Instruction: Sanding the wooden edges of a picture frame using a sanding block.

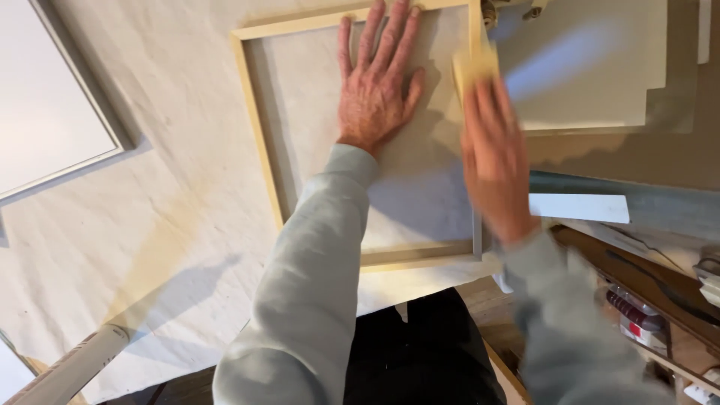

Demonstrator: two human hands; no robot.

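Nearest the camera, grey sleeves are reaching out over dark trousers and a white cloth-covered table [150,225]. A square pale wooden stretcher frame with canvas face-down [262,150] is lying flat on that cloth, just ahead of the body. The left hand [375,86] is pressing flat on the canvas back inside the frame, fingers spread, released and gripping nothing. The right hand [495,161], motion-blurred, is sitting over the frame's right edge, fingers closed around a small yellowish block [474,69] that is touching the right wooden bar. Right of it, a grey metal rail [637,206] and a cluttered wooden shelf [645,292]. Farther off, a pale flat board [592,67] is lying beyond the frame, and a white framed panel [45,112] at far left.
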